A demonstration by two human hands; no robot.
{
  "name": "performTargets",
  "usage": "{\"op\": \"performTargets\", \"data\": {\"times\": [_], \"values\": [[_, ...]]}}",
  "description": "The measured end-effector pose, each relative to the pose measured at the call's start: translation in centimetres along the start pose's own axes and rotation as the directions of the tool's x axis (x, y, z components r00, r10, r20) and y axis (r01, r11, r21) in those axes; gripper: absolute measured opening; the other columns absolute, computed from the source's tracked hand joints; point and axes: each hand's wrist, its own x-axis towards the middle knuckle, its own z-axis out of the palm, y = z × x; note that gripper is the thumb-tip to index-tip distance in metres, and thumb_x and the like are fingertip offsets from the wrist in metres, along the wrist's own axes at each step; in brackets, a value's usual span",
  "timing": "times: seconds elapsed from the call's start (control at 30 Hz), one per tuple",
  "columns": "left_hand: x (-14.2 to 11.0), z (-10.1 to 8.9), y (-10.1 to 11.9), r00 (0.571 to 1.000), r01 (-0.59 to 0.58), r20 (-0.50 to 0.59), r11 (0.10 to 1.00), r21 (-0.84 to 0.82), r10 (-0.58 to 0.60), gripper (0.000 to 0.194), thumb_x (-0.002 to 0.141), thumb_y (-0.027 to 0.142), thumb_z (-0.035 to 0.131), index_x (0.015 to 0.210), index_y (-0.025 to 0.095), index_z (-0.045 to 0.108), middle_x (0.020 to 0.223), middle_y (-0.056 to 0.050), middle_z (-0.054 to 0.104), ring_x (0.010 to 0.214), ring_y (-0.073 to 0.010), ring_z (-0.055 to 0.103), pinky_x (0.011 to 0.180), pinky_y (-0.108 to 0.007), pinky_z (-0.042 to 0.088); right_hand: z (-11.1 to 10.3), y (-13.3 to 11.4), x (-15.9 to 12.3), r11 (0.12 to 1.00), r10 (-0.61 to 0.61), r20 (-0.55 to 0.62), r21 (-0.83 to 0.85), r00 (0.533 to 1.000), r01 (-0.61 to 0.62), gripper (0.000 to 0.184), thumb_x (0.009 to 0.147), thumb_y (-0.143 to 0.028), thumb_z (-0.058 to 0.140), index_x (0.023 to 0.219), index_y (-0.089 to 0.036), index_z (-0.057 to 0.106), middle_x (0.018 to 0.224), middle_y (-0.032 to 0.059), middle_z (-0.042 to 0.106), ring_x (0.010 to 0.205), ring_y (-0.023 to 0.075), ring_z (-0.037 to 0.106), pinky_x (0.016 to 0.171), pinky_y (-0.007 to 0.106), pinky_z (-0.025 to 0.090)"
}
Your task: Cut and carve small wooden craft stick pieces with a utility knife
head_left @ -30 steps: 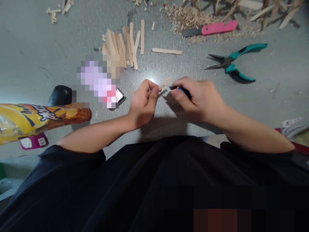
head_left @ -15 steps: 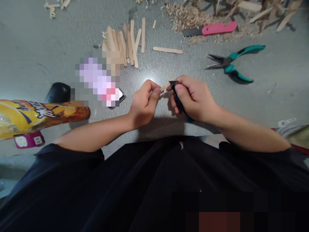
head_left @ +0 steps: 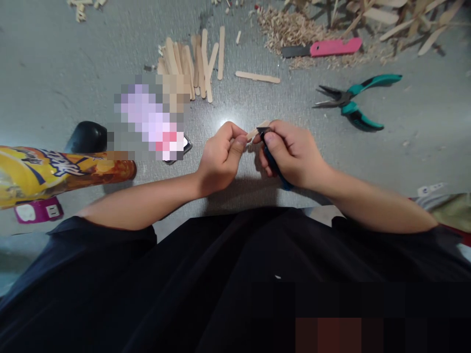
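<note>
My left hand pinches one end of a short wooden craft stick between thumb and fingers. My right hand is closed round the dark blue handle of a craft knife, its dark angled blade lying against the stick. The far end of the stick sits by my right fingertips. A thin pale shaving hangs near my left thumb. Just above my hands, a single craft stick lies on the grey table. To its left is a cluster of craft sticks.
Pliers with teal handles lie open at the right. A pink-handled knife rests beside a heap of wood shavings. At the left are a bottle with a yellow label, a black rounded object and a partly blurred phone.
My right hand has turned the craft knife from pointing beside the stick to having its blade against it. My left hand keeps its pinch. The whole view has shifted slightly.
</note>
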Motion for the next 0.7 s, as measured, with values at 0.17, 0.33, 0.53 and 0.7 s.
{"op": "performTargets", "data": {"times": [0.17,0.33,0.53,0.7], "values": [[0.01,-0.15,0.12,0.999,0.004,0.037,1.0,-0.012,-0.004,0.039,0.122,0.059,0.057,0.101,0.027,0.064,0.075,0.003,0.064,0.063,-0.0138,0.059,0.06,-0.036,0.045,0.24,0.5,-0.1,0.999,0.012,0.035,0.039,0.999,-0.013,0.04,0.124,-0.063,0.056,0.111,-0.026,0.066,0.063,-0.008,0.061,0.046,0.0124,0.056,0.048,0.027,0.049],[0.08,-0.3,0.32,0.996,0.043,0.077,0.999,-0.033,-0.041,0.041,0.122,0.061,0.058,0.098,0.028,0.062,0.072,0.003,0.065,0.059,-0.0137,0.057,0.057,-0.037,0.043,0.61,0.66,-0.15,0.993,0.033,0.056,0.111,0.998,-0.039,0.038,0.124,-0.06,0.059,0.109,-0.026,0.066,0.063,-0.0071,0.059,0.046,0.0132,0.055,0.044,0.027,0.047],[0.15,-0.26,0.4,0.993,0.073,0.101,0.994,-0.082,-0.064,0.042,0.12,0.064,0.059,0.099,0.028,0.063,0.079,0.001,0.072,0.064,-0.0149,0.065,0.062,-0.037,0.051,0.55,0.06,-0.06,0.99,0.085,0.106,0.103,0.991,-0.096,0.033,0.124,-0.049,0.062,0.102,-0.024,0.066,0.06,-0.0069,0.061,0.043,0.0124,0.055,0.043,0.026,0.046],[0.02,-0.39,0.14,0.993,0.075,0.094,0.993,-0.089,-0.067,0.044,0.119,0.068,0.06,0.102,0.028,0.065,0.075,0.002,0.065,0.062,-0.0146,0.059,0.062,-0.037,0.049,0.81,0.69,0.25,0.98,0.072,0.087,0.178,0.994,-0.087,0.036,0.122,-0.053,0.065,0.101,-0.024,0.065,0.061,-0.0065,0.061,0.043,0.0131,0.056,0.042,0.027,0.047]]}}
